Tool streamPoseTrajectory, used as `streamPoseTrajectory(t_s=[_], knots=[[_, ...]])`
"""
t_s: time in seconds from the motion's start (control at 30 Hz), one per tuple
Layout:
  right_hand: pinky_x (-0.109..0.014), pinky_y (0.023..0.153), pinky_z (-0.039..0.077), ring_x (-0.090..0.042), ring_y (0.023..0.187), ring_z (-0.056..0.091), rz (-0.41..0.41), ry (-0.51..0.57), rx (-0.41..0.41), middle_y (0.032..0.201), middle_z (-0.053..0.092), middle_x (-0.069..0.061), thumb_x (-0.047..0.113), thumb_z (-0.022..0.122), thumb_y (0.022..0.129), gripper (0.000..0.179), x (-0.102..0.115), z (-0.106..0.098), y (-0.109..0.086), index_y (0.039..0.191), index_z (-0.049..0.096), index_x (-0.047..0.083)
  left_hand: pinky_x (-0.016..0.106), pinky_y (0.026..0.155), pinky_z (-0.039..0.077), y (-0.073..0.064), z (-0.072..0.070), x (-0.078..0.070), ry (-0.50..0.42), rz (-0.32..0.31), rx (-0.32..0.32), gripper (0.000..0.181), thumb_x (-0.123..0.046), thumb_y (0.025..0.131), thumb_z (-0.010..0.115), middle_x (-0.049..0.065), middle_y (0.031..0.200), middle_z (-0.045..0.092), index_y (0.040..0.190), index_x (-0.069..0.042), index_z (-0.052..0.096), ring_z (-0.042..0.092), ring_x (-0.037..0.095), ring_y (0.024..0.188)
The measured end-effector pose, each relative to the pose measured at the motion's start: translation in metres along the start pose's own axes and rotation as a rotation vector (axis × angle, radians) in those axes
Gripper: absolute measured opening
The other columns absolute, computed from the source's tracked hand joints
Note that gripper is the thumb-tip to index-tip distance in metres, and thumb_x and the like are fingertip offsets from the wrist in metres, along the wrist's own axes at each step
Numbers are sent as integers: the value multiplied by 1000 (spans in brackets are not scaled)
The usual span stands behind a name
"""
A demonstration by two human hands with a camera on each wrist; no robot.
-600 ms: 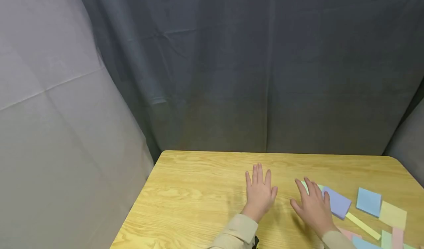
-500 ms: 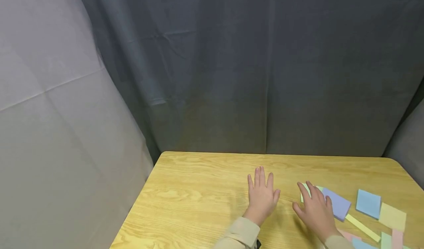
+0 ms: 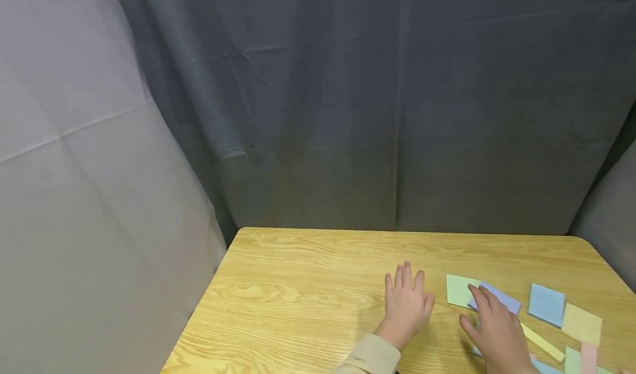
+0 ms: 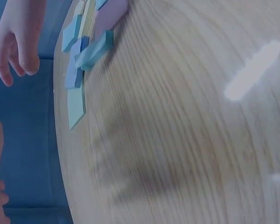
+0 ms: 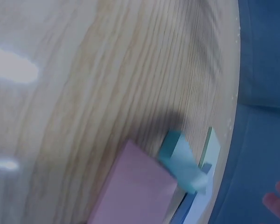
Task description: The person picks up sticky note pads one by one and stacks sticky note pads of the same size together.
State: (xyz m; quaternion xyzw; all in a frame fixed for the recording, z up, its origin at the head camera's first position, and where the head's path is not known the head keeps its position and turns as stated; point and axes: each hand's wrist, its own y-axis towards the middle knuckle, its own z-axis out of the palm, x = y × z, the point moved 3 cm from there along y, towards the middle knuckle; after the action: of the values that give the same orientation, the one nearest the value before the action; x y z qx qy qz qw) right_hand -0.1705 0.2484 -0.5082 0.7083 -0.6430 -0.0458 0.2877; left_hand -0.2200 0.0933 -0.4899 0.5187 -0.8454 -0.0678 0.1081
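Note:
In the head view my left hand [image 3: 404, 307] hovers over the bare wood, palm down, fingers straight and spread. My right hand [image 3: 497, 330] hangs above the sticky note pads, fingers loosely bent with nothing between them. Past its fingertips a purple pad [image 3: 503, 299] overlaps a light green pad [image 3: 458, 290]. A narrow yellow pad [image 3: 544, 343] lies beside the hand's right edge. The right wrist view shows a pink pad [image 5: 135, 191] and a teal block-like pad [image 5: 179, 161] close below. That teal pad [image 4: 95, 50] also appears in the left wrist view, away from my left hand.
Farther right lie a blue pad [image 3: 546, 304], a pale yellow pad [image 3: 582, 323], and a small pink pad [image 3: 588, 356] next to a green one [image 3: 572, 359]. The wooden table [image 3: 298, 285] ends at a dark curtain [image 3: 318, 114], with a pale curtain [image 3: 99, 197] at left.
Both hands have moved right and slightly down in the head view, uncovering more of the light green pad. The view itself has turned slightly, and the pads have kept their arrangement.

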Motion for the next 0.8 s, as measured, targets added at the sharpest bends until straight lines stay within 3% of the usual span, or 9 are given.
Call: streamPoseTrajectory(t_s=[0.13, 0.3, 0.5, 0.8], knots=[[-52, 54, 44, -46, 85, 53, 22, 26, 31, 106, 51, -31, 17, 72, 67, 60, -6, -5, -6, 115, 47, -9, 35, 93, 36, -2, -2, -6, -47, 29, -21, 45, -46, 93, 35, 3, 131, 41, 127, -19, 41, 40, 17, 119], [-54, 66, 42, -47, 91, 50, 133, 82, 162, 106, 50, -31, 16, 65, 74, 56, -16, -10, -12, 119, 43, -9, 21, 79, 42, -5, -2, -15, -132, 71, 10, 38, -40, 92, 42, -6, 113, 53, 121, -16, 45, 52, 7, 99], [-50, 66, 43, -43, 88, 51, 205, 129, 308, 101, 51, -31, 17, 62, 77, 56, -28, -13, -15, 119, 40, -14, 13, 50, 39, -10, -2, -28, -120, 165, -94, 26, -36, 85, 56, -10, 86, 60, 102, -17, 59, 55, 1, 68], [-45, 64, 45, -40, 86, 53, 286, 181, 545, 106, 46, -37, 30, 57, 84, 64, -52, -4, -23, 119, 34, -19, 13, 43, 34, -13, 3, -45, -142, 217, -32, 14, -35, 80, 62, -16, 79, 58, 90, -24, 62, 51, -3, 61]])
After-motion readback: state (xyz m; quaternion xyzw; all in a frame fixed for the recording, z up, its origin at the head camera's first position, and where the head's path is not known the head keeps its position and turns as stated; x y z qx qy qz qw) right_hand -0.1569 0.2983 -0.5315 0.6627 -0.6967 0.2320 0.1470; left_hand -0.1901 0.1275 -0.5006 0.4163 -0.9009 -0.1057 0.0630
